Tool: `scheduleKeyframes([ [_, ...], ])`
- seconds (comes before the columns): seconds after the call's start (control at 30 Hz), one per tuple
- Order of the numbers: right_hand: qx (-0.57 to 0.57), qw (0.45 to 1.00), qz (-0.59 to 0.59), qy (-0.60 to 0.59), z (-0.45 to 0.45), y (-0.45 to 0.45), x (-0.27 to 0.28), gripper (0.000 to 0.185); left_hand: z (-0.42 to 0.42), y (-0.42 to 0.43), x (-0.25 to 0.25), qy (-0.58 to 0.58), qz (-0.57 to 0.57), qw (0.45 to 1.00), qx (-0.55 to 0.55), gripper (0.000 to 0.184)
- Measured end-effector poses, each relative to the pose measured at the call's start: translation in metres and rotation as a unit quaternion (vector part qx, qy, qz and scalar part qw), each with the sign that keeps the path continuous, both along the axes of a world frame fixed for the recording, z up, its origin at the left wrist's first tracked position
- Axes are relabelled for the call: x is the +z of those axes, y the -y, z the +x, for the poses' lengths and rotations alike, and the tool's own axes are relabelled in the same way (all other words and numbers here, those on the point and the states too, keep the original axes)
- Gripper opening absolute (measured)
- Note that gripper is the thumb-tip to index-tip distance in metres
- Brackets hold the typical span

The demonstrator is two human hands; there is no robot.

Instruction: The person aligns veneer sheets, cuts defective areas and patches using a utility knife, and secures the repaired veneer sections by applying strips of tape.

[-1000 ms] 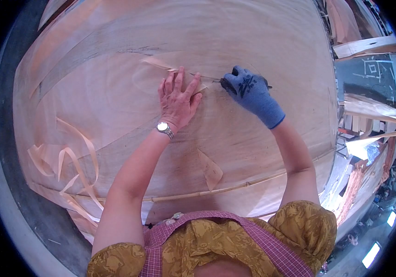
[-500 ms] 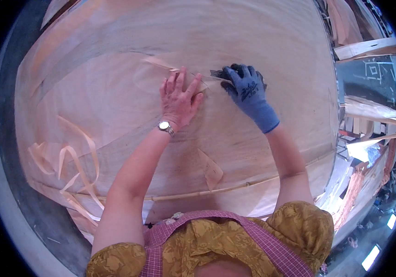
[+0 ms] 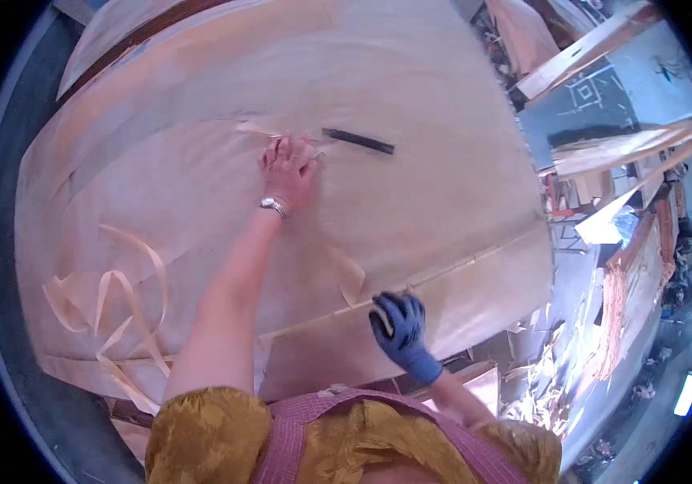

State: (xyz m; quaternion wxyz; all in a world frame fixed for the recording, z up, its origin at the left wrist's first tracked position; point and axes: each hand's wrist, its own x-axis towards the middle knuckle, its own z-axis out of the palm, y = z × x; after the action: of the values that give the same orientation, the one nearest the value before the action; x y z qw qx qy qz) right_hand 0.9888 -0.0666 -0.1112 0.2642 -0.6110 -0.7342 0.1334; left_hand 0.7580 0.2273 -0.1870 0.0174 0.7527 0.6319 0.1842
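Observation:
My bare left hand point(image 3: 288, 173), a watch at the wrist, presses palm-down on a large pale wood veneer sheet point(image 3: 443, 194), fingers spread. Beside its fingertips a thin veneer strip point(image 3: 257, 129) lifts from the surface. A dark, flat, narrow strip-shaped tool point(image 3: 358, 140) lies just right of that hand, untouched. My right hand point(image 3: 401, 327), in a blue glove with dark fingers, is near the sheet's front part, close to my body. Its fingers curl around a pale shape that I cannot make out. A loose pointed veneer scrap point(image 3: 348, 274) lies a little to its left.
Curled veneer offcuts point(image 3: 132, 282) lie at the left of the sheet. A thin rod-like strip point(image 3: 451, 270) crosses near the front edge. At the right stand wooden boards point(image 3: 588, 52) and a heap of shavings point(image 3: 548, 387). A grey rim point(image 3: 7, 266) borders the left.
My right hand has let go of the dark tool and drawn back toward my body. The tool now lies on the sheet. My left hand stays by the lifted strip; the view has shifted.

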Motion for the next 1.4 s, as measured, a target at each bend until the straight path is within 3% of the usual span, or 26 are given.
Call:
scheduleKeyframes([
  [0.07,0.004,0.997,-0.057,0.048,0.006,0.074,0.000,0.034,-0.002,-0.002,0.002,0.029,-0.027,0.999,0.001,0.063],
  [0.17,-0.069,0.994,-0.089,0.007,0.014,0.150,0.027,0.033,0.001,0.010,0.015,0.036,-0.006,0.999,0.016,0.073],
  [0.27,-0.122,0.984,-0.124,-0.028,0.043,0.217,-0.001,0.036,0.034,0.055,0.009,0.009,0.035,0.999,0.003,0.072],
  [0.3,-0.145,0.982,-0.117,-0.035,0.052,0.230,-0.006,0.033,0.052,0.082,0.007,-0.005,0.048,0.999,-0.006,0.070],
  [0.37,-0.161,0.980,-0.104,-0.054,0.079,0.251,-0.018,0.030,0.108,0.148,0.040,-0.011,-0.068,0.996,-0.052,0.070],
  [0.43,-0.147,0.982,-0.088,-0.075,0.126,0.269,-0.038,0.030,0.166,0.197,0.030,-0.013,0.042,0.990,-0.136,0.070],
  [0.57,-0.102,0.989,-0.033,-0.098,0.256,0.301,-0.075,0.034,0.297,0.268,0.035,0.015,0.015,0.990,-0.141,0.067],
  [0.6,-0.122,0.986,-0.069,-0.092,0.286,0.288,-0.027,0.032,0.325,0.276,0.027,0.012,-0.003,0.989,-0.150,0.067],
  [0.73,-0.127,0.986,-0.092,-0.047,0.431,0.295,0.011,0.029,0.421,0.297,0.045,-0.016,-0.108,0.989,-0.103,0.062],
  [0.8,-0.133,0.985,-0.095,-0.049,0.488,0.291,0.022,0.028,0.441,0.304,0.045,-0.042,-0.109,0.991,-0.058,0.060],
  [0.93,-0.106,0.991,-0.060,-0.052,0.581,0.248,0.015,0.024,0.472,0.281,0.051,-0.088,-0.114,0.989,-0.039,0.059],
  [1.03,-0.075,0.993,-0.085,-0.044,0.637,0.196,0.014,0.025,0.516,0.238,0.044,-0.017,-0.175,0.984,-0.007,0.075],
  [1.13,-0.053,0.995,-0.086,-0.014,0.691,0.154,0.016,0.026,0.608,0.174,0.030,0.005,-0.085,0.995,0.047,0.092],
  [1.2,-0.037,0.995,-0.086,0.019,0.738,0.119,0.015,0.026,0.661,0.120,0.022,0.049,-0.137,0.976,0.164,0.103],
  [1.3,-0.030,0.984,-0.162,0.061,0.806,0.095,0.017,0.026,0.720,0.072,0.025,0.013,-0.123,0.945,0.303,0.101],
  [1.4,-0.017,0.973,-0.209,0.093,0.865,0.069,0.019,0.028,0.737,0.055,0.004,0.032,-0.098,0.952,0.289,0.090],
])
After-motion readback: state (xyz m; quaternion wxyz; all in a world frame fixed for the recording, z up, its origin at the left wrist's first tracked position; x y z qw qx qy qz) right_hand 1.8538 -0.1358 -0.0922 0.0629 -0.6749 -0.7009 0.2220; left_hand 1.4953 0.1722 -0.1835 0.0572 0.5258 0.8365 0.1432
